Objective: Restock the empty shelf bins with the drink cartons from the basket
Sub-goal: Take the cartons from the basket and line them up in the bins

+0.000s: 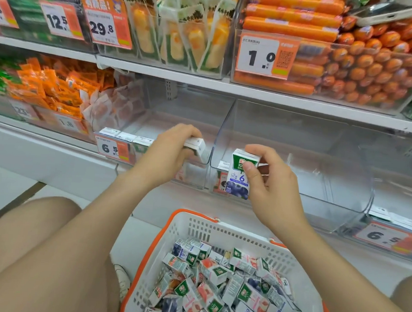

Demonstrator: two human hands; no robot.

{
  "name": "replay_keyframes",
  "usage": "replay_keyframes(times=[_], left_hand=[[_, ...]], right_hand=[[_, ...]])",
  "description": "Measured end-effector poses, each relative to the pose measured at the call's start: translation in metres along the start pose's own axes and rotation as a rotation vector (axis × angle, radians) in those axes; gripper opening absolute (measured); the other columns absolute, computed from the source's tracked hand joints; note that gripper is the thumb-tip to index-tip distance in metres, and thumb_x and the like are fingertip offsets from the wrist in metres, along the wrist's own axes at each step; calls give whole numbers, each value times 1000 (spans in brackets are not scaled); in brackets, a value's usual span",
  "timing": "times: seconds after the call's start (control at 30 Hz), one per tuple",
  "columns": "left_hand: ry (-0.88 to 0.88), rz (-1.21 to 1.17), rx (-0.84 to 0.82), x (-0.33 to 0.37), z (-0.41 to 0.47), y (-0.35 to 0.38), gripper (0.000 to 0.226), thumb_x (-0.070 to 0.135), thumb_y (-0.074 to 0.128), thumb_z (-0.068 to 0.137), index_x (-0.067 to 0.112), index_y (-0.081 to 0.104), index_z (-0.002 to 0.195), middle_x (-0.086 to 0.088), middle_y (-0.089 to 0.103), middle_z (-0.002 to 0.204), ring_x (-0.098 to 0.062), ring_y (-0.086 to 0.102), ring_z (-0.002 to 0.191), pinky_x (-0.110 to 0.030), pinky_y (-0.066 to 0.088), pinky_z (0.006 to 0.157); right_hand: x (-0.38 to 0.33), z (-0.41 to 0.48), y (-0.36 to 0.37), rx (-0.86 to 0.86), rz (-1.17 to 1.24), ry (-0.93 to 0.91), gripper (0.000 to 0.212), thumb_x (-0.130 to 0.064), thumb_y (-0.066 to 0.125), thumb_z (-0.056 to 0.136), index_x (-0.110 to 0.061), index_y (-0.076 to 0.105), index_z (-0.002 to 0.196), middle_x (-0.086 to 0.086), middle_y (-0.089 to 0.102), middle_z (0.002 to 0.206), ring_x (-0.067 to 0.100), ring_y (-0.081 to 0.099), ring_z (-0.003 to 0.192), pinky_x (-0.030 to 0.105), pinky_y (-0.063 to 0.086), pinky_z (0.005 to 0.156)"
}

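Observation:
My left hand (pixel 174 146) grips a small drink carton (pixel 198 148) over the front of the left clear bin (pixel 202 121), where a row of cartons (pixel 126 135) stands along the front. My right hand (pixel 268 184) pinches an upright blueberry carton (pixel 239 175) at the front left corner of the right clear bin (pixel 321 164). One carton (pixel 223 165) stands inside that bin's front left corner. Below, the white basket with an orange rim (pixel 195 225) holds several peach and blueberry cartons (pixel 217 285).
The shelf above carries bins of orange sausages (pixel 367 64) and packaged snacks (pixel 174 34), with price tags on the fronts. Orange snack packs (pixel 56 84) fill the bins to the left. My knees frame the basket on the floor.

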State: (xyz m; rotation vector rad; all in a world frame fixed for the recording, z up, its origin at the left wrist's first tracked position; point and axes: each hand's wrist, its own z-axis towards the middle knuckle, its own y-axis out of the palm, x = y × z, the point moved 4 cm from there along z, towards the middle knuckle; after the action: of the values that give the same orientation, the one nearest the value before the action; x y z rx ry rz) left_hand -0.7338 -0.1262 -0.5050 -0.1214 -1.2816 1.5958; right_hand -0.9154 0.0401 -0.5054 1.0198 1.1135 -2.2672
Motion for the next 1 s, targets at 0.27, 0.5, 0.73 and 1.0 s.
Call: replay_keyframes(times=[0.27, 0.5, 0.73, 1.0], left_hand=[[-207, 351, -468, -9, 18, 24, 49, 10, 39, 106, 37, 55, 144, 7, 63, 141, -27, 47, 138, -64, 17, 121], [1, 7, 180, 59, -13, 20, 15, 22, 58, 92, 21, 68, 103, 9, 65, 101, -16, 57, 100, -36, 44, 89], [-38, -609, -281, 161, -30, 62, 20, 18, 73, 99, 19, 68, 118, 1, 81, 94, -17, 77, 94, -49, 58, 94], [101, -580, -382, 253, -11, 137, 23, 32, 68, 102, 24, 68, 123, 8, 79, 106, -10, 74, 99, -41, 58, 91]], right_hand=[[7, 14, -6, -44, -110, 40, 35, -26, 56, 106, -24, 56, 141, -6, 64, 111, 10, 60, 87, 26, 43, 78], [10, 21, -33, -129, -109, 129, 36, -31, 49, 104, -29, 61, 138, -2, 68, 123, 11, 68, 91, 36, 55, 87], [-1, -5, -99, -141, 57, 100, 39, -31, 46, 94, -25, 68, 126, -10, 75, 110, 13, 72, 98, 46, 57, 92], [39, -45, -220, -35, -382, 65, 22, -44, 53, 104, -28, 69, 107, -13, 71, 85, 7, 65, 74, 29, 49, 70]])
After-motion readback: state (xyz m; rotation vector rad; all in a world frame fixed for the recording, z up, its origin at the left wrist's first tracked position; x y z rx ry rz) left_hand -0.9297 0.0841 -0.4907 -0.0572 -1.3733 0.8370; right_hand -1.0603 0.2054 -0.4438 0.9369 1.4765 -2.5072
